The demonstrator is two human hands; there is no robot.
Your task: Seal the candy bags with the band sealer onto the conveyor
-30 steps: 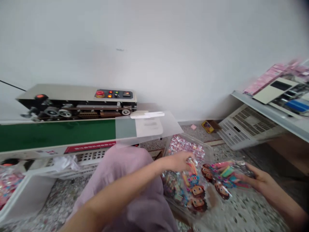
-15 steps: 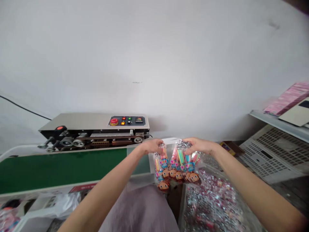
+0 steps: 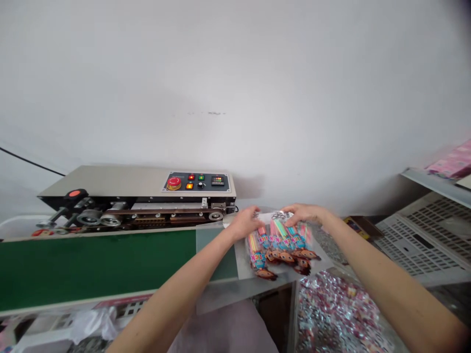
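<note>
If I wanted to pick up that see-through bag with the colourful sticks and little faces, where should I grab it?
Probably by its top edge, the end nearest the wall. The clear bag lies flat on the feed plate of the sealing machine, and its sticks and faces fill the lower part, so the top is thin and easy to pinch. The left hand and right hand hold it there, one at each top corner.

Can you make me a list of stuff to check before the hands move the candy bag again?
1. Both hands on the bag: ok. Left hand and right hand pinch the top of the bag.
2. Bag resting on the clear tray at the belt's end: ok.
3. Green belt free of other bags: ok.
4. Sealer switched on: ok, panel lights glow.
5. Bag top flat and lined up with the sealer slot: cannot tell.
6. Belt running: cannot tell.
</note>
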